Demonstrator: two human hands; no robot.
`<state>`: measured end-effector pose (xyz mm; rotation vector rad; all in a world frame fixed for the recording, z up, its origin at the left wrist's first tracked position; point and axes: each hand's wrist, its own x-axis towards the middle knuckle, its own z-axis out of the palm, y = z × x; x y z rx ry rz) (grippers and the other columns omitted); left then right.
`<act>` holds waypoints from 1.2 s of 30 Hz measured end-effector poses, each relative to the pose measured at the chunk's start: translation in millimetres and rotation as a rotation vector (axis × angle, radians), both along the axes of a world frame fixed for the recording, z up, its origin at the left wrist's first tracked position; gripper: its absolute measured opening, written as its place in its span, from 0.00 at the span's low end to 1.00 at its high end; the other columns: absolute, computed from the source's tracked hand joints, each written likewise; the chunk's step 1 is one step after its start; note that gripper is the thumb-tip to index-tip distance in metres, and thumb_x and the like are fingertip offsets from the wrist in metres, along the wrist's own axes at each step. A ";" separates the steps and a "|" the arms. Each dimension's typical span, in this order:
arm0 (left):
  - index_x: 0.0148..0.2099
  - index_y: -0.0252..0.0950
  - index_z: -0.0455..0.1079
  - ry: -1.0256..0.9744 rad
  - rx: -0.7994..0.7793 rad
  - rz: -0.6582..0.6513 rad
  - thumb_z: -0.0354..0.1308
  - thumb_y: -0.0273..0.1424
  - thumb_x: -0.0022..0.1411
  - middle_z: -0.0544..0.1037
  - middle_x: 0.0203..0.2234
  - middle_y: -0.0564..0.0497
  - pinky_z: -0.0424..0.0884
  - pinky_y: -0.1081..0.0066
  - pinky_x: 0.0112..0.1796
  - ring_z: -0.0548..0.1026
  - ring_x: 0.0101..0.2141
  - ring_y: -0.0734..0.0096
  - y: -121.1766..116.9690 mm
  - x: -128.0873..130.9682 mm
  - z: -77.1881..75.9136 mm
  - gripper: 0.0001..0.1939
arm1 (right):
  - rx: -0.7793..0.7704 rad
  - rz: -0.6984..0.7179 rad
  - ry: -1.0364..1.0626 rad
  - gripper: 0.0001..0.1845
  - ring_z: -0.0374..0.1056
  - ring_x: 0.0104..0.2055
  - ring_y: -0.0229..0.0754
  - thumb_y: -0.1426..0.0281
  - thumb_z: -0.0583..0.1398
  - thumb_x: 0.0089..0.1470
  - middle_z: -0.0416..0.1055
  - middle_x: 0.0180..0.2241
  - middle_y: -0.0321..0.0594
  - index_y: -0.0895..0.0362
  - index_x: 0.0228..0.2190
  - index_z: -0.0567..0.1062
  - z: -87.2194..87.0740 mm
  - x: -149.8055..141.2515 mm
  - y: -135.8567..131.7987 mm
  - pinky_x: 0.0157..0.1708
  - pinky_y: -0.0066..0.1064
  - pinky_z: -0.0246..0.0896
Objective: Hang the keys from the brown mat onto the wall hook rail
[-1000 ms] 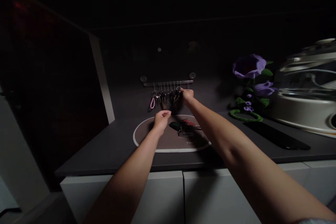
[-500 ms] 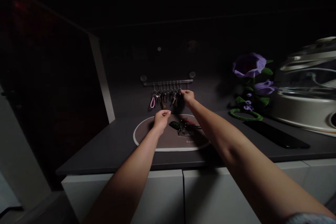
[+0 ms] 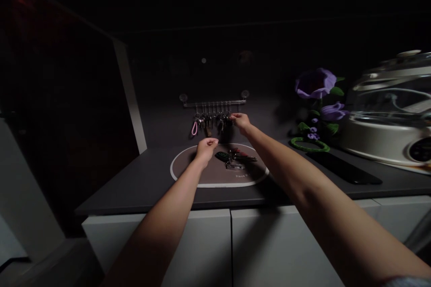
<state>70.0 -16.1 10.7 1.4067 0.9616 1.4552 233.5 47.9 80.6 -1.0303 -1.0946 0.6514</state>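
My right hand (image 3: 241,122) is raised to the wall-mounted key rack (image 3: 214,103). Its fingertips touch the rightmost bunch of several hanging keys (image 3: 221,121), but the dim light hides whether they grip a ring. Further left on the rack hangs a key on a pink strap (image 3: 194,128). My left hand (image 3: 206,150) is closed with nothing visible in it, held just above a round brown mat with a white rim (image 3: 251,178). A loose bunch of keys with a dark green fob (image 3: 232,158) lies on the mat, right of that hand.
Purple artificial flowers (image 3: 315,84) with a green ring base stand right of the mat. A flat black slab (image 3: 341,167) lies on the dark counter (image 3: 134,184) before a white appliance with a glass lid (image 3: 387,121). White cabinet doors (image 3: 195,242) lie below.
The keys by my right hand now hang closer to the others on the rack. My left hand stays nearly still, and the view has shifted slightly.
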 end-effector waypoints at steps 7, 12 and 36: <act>0.28 0.32 0.72 0.087 0.104 -0.062 0.60 0.25 0.46 0.72 0.20 0.53 0.63 0.74 0.31 0.66 0.24 0.77 3.9 1.8 -5.4 0.03 | -0.043 0.046 -0.073 0.05 0.60 0.24 0.29 0.77 0.60 0.43 0.69 0.24 0.36 0.62 0.28 0.71 4.5 -2.1 -33.1 0.26 0.22 0.54; 0.31 0.31 0.73 0.220 0.182 -0.129 0.58 0.24 0.47 0.74 0.23 0.51 0.65 0.72 0.34 0.68 0.26 0.76 9.2 1.5 -11.8 0.06 | -0.063 0.126 -0.023 0.05 0.61 0.24 0.28 0.77 0.58 0.46 0.71 0.27 0.37 0.60 0.29 0.72 -3.8 -7.8 -59.1 0.25 0.21 0.54; 0.51 0.44 0.64 1.224 0.460 -0.196 0.48 0.34 0.59 0.66 0.49 0.49 0.55 0.59 0.52 0.61 0.52 0.63 -4.3 -14.7 -12.9 0.17 | 0.138 -0.129 -1.007 0.11 0.69 0.33 0.39 0.72 0.53 0.52 0.75 0.31 0.43 0.59 0.36 0.74 -68.2 2.0 -95.4 0.37 0.28 0.60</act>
